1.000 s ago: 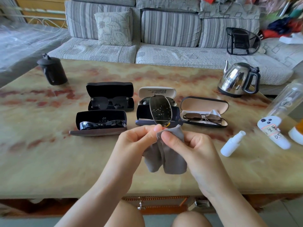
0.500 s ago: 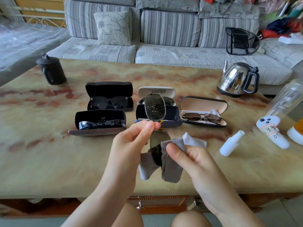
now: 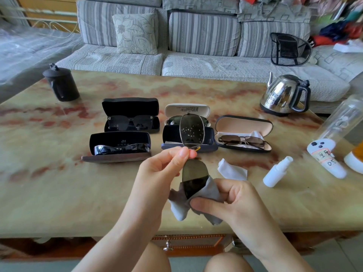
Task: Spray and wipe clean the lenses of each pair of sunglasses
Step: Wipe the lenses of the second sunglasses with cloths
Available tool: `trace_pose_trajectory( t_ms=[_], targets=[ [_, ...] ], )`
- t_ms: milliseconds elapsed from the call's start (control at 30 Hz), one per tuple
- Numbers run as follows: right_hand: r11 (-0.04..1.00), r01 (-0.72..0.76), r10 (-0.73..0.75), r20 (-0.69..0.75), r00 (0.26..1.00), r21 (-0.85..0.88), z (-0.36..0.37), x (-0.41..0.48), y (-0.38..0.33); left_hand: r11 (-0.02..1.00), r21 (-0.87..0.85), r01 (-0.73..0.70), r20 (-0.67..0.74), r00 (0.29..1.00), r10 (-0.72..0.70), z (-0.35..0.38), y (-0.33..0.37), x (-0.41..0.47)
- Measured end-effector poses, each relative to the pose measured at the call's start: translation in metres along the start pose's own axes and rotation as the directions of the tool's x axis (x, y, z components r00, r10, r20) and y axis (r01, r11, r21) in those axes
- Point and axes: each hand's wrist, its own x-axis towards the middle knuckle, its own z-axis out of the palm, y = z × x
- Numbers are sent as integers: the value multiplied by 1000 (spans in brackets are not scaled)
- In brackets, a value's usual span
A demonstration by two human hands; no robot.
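My left hand [image 3: 163,169] pinches a pair of metal-framed sunglasses [image 3: 192,134] at the bridge, held upright over the table's near half. The upper lens is speckled with spray droplets. My right hand [image 3: 231,201] grips a grey cloth [image 3: 213,191] wrapped round the bottom of the lower lens [image 3: 193,178]. A small white spray bottle [image 3: 277,171] lies on the table to the right. Several open cases hold other sunglasses: a black pair [image 3: 130,122], a wraparound pair [image 3: 121,149] and a brown-lensed pair [image 3: 242,141].
A white cloth [image 3: 232,170] lies beside my right hand. A steel kettle [image 3: 282,94] stands at the back right, a black lidded mug [image 3: 61,83] at the back left. A clear bottle [image 3: 341,118] and white device [image 3: 326,158] lie at the right edge. A sofa [image 3: 196,61] runs behind the marble table [image 3: 59,183].
The sunglasses have turned upright, uncovering the lower lens. My right hand slid the grey cloth down from the bridge to the lower lens's bottom. The white cloth has come into sight.
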Motion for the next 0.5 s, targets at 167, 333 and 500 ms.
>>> trace_pose_trajectory(
  t_ms=[167,333,500],
  targets=[
    [998,-15,18,-51,999,67,0,-1,2,993,108,-46,66,997,39,0,3,1],
    [998,50,-46,-111,993,34,-8,3,-4,996,81,-39,130,991,29,-1,2,0],
    [976,216,-209,-224,952,7,-26,12,-8,997,82,-14,186,982,-1,-6,-2,0]
  ],
)
